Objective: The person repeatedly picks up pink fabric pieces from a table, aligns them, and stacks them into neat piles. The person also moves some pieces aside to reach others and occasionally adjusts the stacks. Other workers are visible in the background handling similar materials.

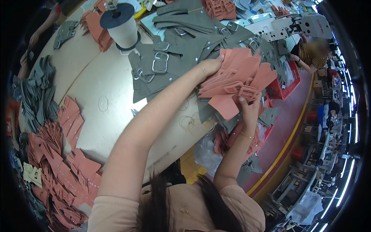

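A thick bundle of salmon-coloured leather strap pieces [239,67] is held up at the table's right edge, its layers fanned out. My left hand [213,66] grips the bundle's upper left side, its fingers partly hidden behind the pieces. Lower right, my right hand [250,106] closes on the same bundle, thumb in front, beside a salmon-covered buckle [247,92]. Beneath and behind the bundle lie grey-green leather pieces [185,50], some with silver buckles [160,62].
A white thread cone [123,33] stands on the pale table [92,112]. Salmon pieces [58,154] and grey-green pieces [40,92] pile up at left. Red crates [288,87] sit right of the table, near a plastic bag [208,150]. A sewing machine [293,29] and other people are beyond.
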A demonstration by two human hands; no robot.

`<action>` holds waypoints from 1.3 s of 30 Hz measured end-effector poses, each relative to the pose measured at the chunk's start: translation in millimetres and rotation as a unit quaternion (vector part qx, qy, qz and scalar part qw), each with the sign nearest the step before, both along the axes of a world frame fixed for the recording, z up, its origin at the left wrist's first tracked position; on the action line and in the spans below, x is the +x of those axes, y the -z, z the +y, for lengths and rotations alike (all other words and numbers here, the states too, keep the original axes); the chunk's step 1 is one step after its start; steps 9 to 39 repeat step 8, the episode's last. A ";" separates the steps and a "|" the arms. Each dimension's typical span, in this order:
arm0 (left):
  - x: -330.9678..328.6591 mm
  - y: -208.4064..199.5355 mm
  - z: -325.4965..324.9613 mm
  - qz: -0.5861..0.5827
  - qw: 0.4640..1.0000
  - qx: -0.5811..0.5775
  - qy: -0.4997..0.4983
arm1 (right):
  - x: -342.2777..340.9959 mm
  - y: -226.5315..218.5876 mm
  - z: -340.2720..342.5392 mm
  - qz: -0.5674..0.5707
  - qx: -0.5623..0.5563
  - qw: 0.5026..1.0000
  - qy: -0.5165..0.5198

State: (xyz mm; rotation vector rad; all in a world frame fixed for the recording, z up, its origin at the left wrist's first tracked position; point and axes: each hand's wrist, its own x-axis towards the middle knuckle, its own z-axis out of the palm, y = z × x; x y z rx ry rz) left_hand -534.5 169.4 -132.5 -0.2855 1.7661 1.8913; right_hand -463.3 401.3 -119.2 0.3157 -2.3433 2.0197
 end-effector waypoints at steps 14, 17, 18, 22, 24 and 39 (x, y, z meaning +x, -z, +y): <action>-11.7 -47.8 6.7 -0.023 0.999 -0.020 -0.023 | -10.0 6.2 31.2 -0.161 -0.105 0.981 0.023; -11.7 -47.8 6.7 -0.023 0.999 -0.020 -0.023 | -10.0 6.2 31.2 -0.161 -0.105 0.981 0.023; -11.7 -47.8 6.7 -0.023 0.999 -0.020 -0.023 | -10.0 6.2 31.2 -0.161 -0.105 0.981 0.023; -11.7 -47.8 6.7 -0.023 0.999 -0.020 -0.023 | -10.0 6.2 31.2 -0.161 -0.105 0.981 0.023; -11.7 -47.8 6.7 -0.023 0.999 -0.020 -0.023 | -10.0 6.2 31.2 -0.161 -0.105 0.981 0.023; -11.7 -47.8 6.7 -0.023 0.999 -0.020 -0.023 | -10.0 6.2 31.2 -0.161 -0.105 0.981 0.023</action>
